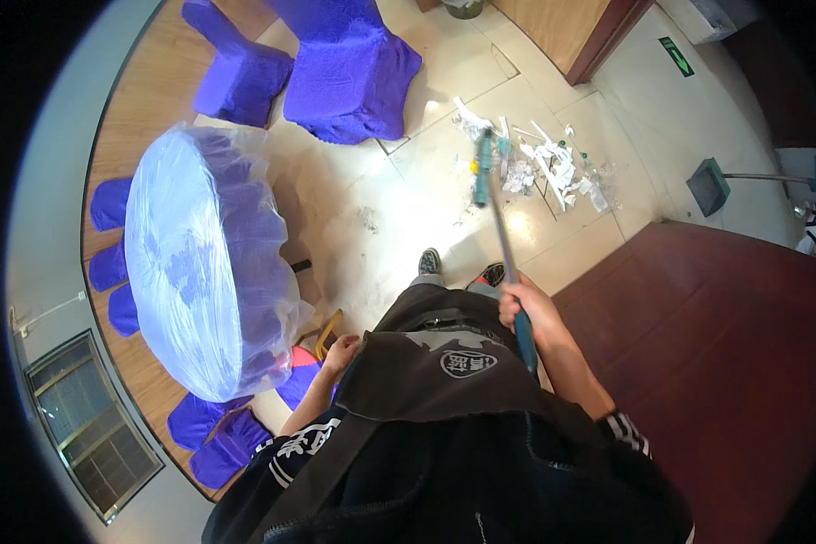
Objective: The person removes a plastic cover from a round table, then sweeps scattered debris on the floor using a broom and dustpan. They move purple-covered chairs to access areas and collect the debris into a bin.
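My right hand (525,306) grips the handle of a long broom (502,231), which reaches forward from beside my apron. Its teal head (483,170), blurred and narrow from this angle, is at the left side of a heap of litter (551,163) on the tiled floor. White paper scraps, thin sticks and clear plastic make up much of that heap. My left hand (343,352) hangs beside the apron (435,374) with curled fingers, partly behind its edge. Nothing shows in it, but its inner side is hidden.
A round table (183,272) under clear plastic sheeting stands at left, among purple-covered chairs (343,85). A long-handled dustpan (708,187) is at far right. Near my right side lies a broad dark-red surface (707,340). A wooden door or panel (557,30) borders the far floor.
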`<state>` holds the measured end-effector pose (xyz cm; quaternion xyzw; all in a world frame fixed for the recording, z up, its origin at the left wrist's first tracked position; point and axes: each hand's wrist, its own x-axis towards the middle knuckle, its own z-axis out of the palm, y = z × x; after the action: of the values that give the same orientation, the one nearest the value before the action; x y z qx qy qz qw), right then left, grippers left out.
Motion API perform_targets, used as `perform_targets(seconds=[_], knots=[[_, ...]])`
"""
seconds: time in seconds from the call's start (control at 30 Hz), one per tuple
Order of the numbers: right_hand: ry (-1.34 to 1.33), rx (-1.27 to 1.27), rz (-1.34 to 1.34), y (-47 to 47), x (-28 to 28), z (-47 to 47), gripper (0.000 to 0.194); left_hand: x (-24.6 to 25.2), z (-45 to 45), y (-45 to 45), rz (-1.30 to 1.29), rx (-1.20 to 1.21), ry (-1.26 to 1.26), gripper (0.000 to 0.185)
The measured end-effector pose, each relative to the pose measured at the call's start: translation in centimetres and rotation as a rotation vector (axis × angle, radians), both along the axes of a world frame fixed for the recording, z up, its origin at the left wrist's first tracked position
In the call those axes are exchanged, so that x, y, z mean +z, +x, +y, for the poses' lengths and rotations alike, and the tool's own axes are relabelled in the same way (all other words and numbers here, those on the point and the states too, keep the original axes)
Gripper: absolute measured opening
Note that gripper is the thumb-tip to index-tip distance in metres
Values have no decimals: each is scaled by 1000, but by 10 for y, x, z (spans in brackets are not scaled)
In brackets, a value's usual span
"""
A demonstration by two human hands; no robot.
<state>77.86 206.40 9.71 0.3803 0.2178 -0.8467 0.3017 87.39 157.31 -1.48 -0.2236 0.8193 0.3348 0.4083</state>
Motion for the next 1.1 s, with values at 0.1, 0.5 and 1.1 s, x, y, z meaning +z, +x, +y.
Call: perform_targets(seconds=[0.1,0.5,1.1], knots=[[-111,77,-36,-15,-53,-20,11,7,8,16,39,67,-91,33],[-70,241,-111,-41,-153,116,18,22,2,34,-70,329,150,32],[56,-533,-195,-116,-24,46,32,3,-10,-401,379,-963,-257,33]])
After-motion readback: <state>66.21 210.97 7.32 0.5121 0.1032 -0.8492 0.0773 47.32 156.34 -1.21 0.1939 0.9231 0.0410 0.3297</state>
